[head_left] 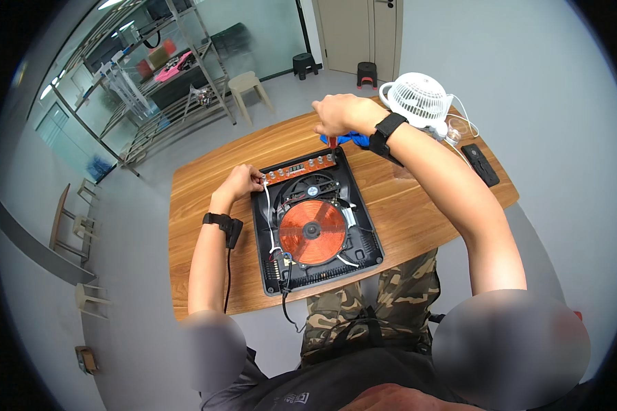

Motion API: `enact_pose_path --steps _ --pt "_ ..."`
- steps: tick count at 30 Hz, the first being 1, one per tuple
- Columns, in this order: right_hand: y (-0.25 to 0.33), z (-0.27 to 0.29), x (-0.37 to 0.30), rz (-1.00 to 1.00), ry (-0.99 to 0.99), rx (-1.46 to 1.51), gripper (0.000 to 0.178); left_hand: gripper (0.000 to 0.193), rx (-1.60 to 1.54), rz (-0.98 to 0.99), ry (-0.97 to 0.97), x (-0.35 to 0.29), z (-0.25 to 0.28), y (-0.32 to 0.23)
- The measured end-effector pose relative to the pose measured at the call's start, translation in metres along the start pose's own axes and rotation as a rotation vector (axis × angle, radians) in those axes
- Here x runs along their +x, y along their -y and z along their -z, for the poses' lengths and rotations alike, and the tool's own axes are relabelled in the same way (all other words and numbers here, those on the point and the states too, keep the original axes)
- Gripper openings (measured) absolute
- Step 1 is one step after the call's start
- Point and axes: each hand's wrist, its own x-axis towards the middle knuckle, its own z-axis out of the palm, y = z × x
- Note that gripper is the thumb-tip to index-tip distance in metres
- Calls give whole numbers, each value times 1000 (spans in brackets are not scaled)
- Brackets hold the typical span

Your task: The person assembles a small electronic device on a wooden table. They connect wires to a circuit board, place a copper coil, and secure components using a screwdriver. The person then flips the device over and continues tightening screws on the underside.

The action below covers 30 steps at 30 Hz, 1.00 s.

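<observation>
An opened induction cooker lies on the wooden table in front of me, its black base holding a round copper coil and a black fan. Along its far edge runs a narrow orange circuit board with several round buttons. The fingers of my left hand pinch the board's left end, beside a white cable. My right hand is closed around a screwdriver with a red part showing below the fist. The screwdriver stands upright over the board's right end; its tip is hard to make out.
A white fan stands at the table's far right, near a small clear container and a black strip-shaped object. Something blue lies behind my right wrist. The cooker's black cord hangs over the near table edge.
</observation>
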Motion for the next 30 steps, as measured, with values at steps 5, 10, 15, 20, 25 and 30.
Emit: enact_pose_path --steps 5,10,15,20,25,30 --pt "-8 -2 0 4 30 134 34 25 -27 -27 -9 2 0 -3" --pt "3 9 -4 -59 113 194 40 26 10 5 6 0 2 -9" --pt "7 1 2 -38 -14 -44 40 29 32 -36 3 1 4 -9" --pt "3 10 -7 -113 56 -5 36 31 23 -7 -14 -1 4 -10" --pt "-13 5 -7 -130 145 38 27 31 -1 -36 -14 4 0 -2" --pt "-6 9 -11 -125 130 69 29 29 -13 -8 -8 3 -2 -1"
